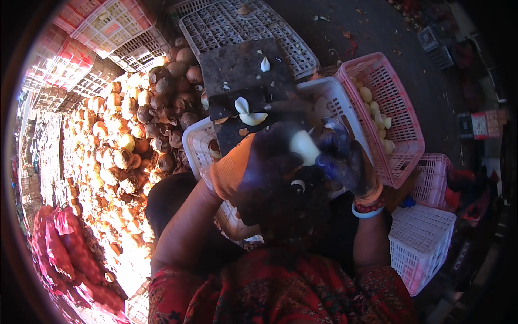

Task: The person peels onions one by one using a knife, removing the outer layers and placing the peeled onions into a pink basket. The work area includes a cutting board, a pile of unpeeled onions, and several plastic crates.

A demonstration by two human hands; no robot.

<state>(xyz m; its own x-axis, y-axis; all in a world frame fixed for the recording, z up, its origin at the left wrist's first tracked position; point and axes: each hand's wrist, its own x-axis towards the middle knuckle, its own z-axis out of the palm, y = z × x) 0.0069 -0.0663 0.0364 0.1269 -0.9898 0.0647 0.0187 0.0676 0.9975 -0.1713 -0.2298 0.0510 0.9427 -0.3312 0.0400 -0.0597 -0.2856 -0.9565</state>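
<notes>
My left hand (269,158), in a glove with an orange cuff and dark palm, grips a peeled pale onion (304,148). Close against the onion's right side is my right hand (344,156), in a dark blue glove with its fingers curled. A shiny pale piece (332,124) shows at the top of that hand; blur hides whether the hand holds it. Beyond both hands lies a dark board (243,60) across a white plastic crate (338,91). On it rest thick white onion pieces (253,118) and a smaller piece (265,64).
A pink crate (398,121) of peeled onions stands at the right. Unpeeled onions (125,133) form a large heap at the left, with red mesh sacks (66,243) below it. An upturned crate (243,24) lies beyond the board. A white crate (421,231) stands at lower right.
</notes>
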